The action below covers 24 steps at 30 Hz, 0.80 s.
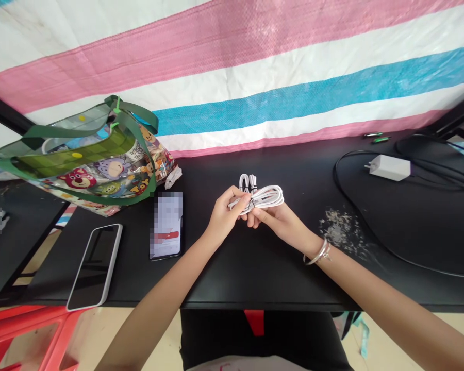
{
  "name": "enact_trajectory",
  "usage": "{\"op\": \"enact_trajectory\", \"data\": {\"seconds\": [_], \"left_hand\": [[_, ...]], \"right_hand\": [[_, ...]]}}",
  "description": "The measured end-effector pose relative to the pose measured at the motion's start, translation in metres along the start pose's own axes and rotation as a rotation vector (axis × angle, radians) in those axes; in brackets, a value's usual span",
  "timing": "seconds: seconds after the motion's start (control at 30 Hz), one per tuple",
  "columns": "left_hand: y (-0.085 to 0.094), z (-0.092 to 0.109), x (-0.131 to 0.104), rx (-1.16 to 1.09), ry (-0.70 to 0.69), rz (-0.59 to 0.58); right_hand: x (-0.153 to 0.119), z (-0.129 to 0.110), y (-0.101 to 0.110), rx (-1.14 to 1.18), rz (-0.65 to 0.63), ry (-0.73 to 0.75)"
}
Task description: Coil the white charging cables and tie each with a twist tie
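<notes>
Left hand (229, 207): gripping narrowly the left part of the white cable bundle (272, 196), pressing with the thumb on top
Right hand (280, 222): holding the near right side of the same bundle, supporting from below and touching the near edge with the thumb
White cable bundle: lying coiled in the grasp of both hands, showing a dark tie (251, 201) beside the left thumb
Smaller white loops (244, 178): standing just beyond the bundle, near the left hand
Bracelet (326, 249): circling the right wrist
Lit phone (173, 239): lying to the left of the left hand
White-edged phone (94, 268): lying farther left of the left hand
Clear tote bag (110, 170): standing beyond and left of the left hand, behind both phones
White charger (390, 168): resting well right of the right hand, near black cords (335, 172)
Grey debris (341, 229): lying scattered to the right of the right hand
Striped sheet (278, 87): hanging beyond both hands, behind the black table (232, 278)
</notes>
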<state>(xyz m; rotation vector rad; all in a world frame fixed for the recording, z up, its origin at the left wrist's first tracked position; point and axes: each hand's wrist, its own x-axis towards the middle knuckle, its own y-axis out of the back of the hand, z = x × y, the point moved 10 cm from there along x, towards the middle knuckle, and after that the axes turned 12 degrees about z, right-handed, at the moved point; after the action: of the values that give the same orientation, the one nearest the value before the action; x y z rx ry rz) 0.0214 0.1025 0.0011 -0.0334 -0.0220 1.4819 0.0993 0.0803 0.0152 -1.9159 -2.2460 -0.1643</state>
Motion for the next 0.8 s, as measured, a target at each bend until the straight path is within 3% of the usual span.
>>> {"op": "enact_trajectory", "data": {"seconds": [0.2,0.53,0.8], "left_hand": [[-0.008,0.000,-0.003,-0.040,0.035,-0.069],[0.001,-0.002,0.000,-0.024,0.052,0.060],[0.001,-0.002,-0.001,-0.016,0.032,0.045]], "right_hand": [[-0.002,0.004,0.002,0.009,0.026,-0.020],[-0.001,0.008,0.008,0.105,0.141,-0.097],[-0.004,0.007,0.008,0.160,0.162,-0.161]]}}
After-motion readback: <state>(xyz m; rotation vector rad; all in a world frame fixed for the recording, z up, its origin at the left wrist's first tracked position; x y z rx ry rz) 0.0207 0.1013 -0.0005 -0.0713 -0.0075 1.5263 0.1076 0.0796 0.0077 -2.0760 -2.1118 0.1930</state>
